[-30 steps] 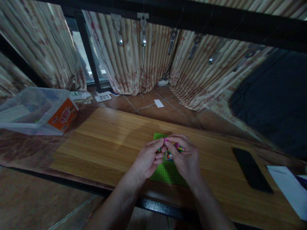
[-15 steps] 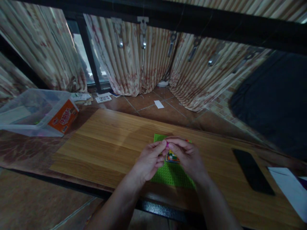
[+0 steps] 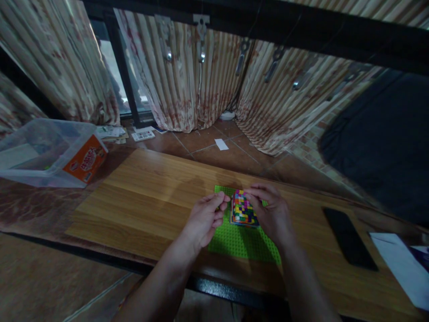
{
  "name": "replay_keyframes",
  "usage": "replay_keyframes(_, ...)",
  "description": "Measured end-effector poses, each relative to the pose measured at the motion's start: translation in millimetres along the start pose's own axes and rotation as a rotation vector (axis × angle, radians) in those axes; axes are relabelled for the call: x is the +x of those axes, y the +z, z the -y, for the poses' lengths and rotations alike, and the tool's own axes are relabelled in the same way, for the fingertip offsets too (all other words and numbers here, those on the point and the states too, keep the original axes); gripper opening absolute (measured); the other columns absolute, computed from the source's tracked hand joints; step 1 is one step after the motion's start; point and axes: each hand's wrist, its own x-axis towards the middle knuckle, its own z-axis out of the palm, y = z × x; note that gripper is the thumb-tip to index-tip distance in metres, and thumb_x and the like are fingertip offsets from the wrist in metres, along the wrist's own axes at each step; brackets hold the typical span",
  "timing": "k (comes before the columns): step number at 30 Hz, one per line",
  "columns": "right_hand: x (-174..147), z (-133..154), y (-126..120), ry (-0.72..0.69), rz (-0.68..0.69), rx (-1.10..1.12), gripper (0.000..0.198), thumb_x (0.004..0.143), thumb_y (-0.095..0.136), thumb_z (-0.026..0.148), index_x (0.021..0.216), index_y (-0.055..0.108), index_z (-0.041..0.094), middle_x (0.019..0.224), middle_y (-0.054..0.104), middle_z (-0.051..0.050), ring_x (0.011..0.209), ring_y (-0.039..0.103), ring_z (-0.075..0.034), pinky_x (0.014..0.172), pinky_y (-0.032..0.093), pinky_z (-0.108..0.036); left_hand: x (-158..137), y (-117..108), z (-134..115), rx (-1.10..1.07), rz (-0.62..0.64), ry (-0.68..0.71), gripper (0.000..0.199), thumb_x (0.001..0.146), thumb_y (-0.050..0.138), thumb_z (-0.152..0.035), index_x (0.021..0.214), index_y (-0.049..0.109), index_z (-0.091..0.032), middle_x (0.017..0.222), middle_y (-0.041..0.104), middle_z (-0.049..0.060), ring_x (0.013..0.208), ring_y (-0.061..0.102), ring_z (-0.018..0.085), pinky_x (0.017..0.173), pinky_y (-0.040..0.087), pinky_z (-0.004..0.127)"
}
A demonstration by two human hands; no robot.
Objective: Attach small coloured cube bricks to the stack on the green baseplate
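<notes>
A many-coloured block of small bricks (image 3: 244, 208) stands on a green studded baseplate (image 3: 234, 239) on the wooden table (image 3: 140, 197). My right hand (image 3: 273, 214) wraps the block's right and far side, fingers touching it. My left hand (image 3: 204, 219) sits just left of the block, fingers curled, fingertips close to its left face. Whether a small piece lies between the left fingers is hidden.
A clear plastic bin with an orange label (image 3: 53, 154) sits at the table's far left. A black phone (image 3: 348, 238) and white paper (image 3: 402, 264) lie to the right. Curtains (image 3: 187, 76) hang beyond, with papers (image 3: 144, 134) on the tiled floor.
My hands, pinched together over the block around a small pink piece, have spread apart. The block's coloured top now shows, with the right hand moved to its right side.
</notes>
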Motion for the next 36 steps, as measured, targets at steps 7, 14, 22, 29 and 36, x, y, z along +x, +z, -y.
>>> replay_keyframes(7, 0, -6, 17, -0.044, 0.019, -0.072, 0.014, 0.086, 0.063, 0.031, 0.087, 0.076, 0.027, 0.109, 0.062, -0.008, 0.106, 0.056, -0.026, 0.092, 0.046, -0.046, 0, -1, -1, -0.001, 0.013, -0.004, 0.026, 0.072, 0.076, -0.033, 0.076, 0.065, -0.01, 0.06, 0.045, -0.005, 0.041, 0.025, -0.002, 0.037, 0.012, 0.013)
replay_keyframes(14, 4, -10, 21, 0.029, -0.025, 0.002, 0.01, 0.081, 0.067, 0.031, 0.082, 0.075, 0.025, 0.103, 0.064, -0.007, 0.101, 0.06, -0.025, 0.091, 0.047, -0.045, 0, -2, 0, 0.006, 0.016, -0.004, 0.027, 0.071, 0.077, -0.034, 0.075, 0.065, -0.01, 0.061, 0.045, -0.005, 0.041, 0.025, -0.002, 0.037, 0.011, 0.013)
replay_keyframes(22, 2, -3, 22, -0.037, -0.052, -0.064, 0.013, 0.084, 0.064, 0.029, 0.079, 0.075, 0.025, 0.099, 0.067, -0.007, 0.095, 0.061, -0.024, 0.087, 0.049, -0.043, 0, -2, 0, 0.013, 0.014, -0.001, 0.026, 0.073, 0.075, -0.034, 0.075, 0.065, -0.011, 0.061, 0.044, -0.005, 0.041, 0.022, -0.002, 0.037, 0.01, 0.014)
replay_keyframes(29, -1, 1, 20, -0.146, -0.036, -0.139, 0.016, 0.088, 0.06, 0.024, 0.085, 0.075, 0.022, 0.097, 0.067, -0.009, 0.093, 0.06, -0.024, 0.085, 0.051, -0.043, 1, -2, 0, -0.007, 0.013, -0.002, 0.021, 0.076, 0.071, -0.03, 0.076, 0.064, -0.01, 0.06, 0.044, -0.005, 0.04, 0.023, -0.001, 0.037, 0.01, 0.013)
replay_keyframes(36, -3, 1, 20, -0.186, -0.007, -0.168, 0.019, 0.091, 0.056, 0.023, 0.09, 0.075, 0.022, 0.097, 0.069, -0.008, 0.092, 0.06, -0.024, 0.085, 0.051, -0.043, 0, -2, 0, -0.01, 0.015, 0.0, 0.021, 0.078, 0.07, -0.029, 0.075, 0.064, -0.009, 0.061, 0.043, -0.005, 0.041, 0.024, -0.001, 0.037, 0.011, 0.013)
